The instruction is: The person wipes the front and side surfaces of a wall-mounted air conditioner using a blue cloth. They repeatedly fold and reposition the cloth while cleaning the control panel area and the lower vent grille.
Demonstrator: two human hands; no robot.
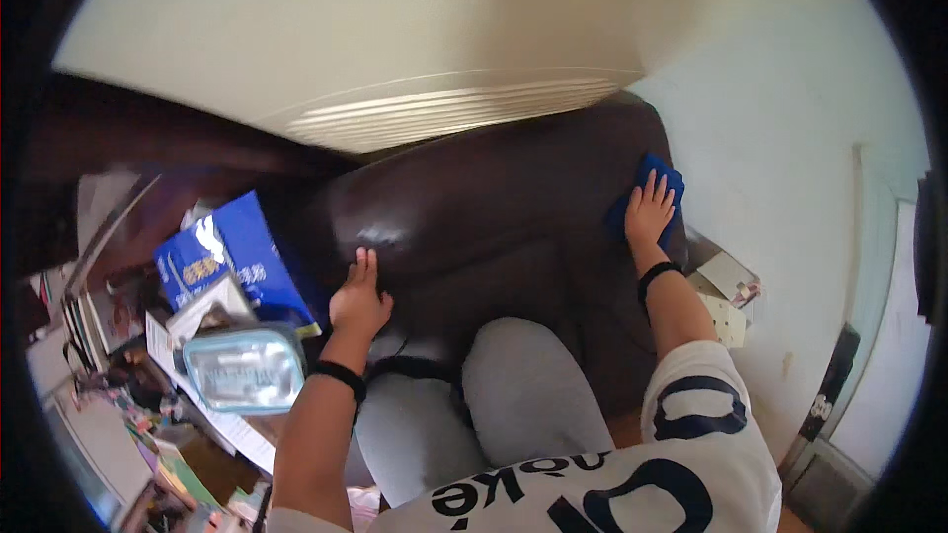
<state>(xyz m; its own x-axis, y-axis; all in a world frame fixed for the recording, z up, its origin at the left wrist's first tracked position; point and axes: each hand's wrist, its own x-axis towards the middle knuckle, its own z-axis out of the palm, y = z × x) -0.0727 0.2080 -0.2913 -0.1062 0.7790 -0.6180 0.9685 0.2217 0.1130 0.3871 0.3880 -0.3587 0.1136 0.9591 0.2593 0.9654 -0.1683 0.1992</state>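
Observation:
A dark brown leather sofa [474, 200] fills the middle of the view, its back against the wall. My right hand [652, 213] lies flat on a blue cloth [672, 181], pressing it onto the sofa near its right end. Parts of the cloth stick out around the fingers and the palm. My left hand [361, 301] is above the sofa's left part, fingers extended and holding nothing. Whether its fingertips touch the leather I cannot tell. My knees in grey trousers are against or on the seat below.
A blue printed bag [229, 259] and a clear zip pouch with light-blue edging [244, 372] lie at the left, among papers and books. Cardboard boxes [722, 289] stand between the sofa's right end and the pale wall [778, 185]. A door [878, 355] is at the far right.

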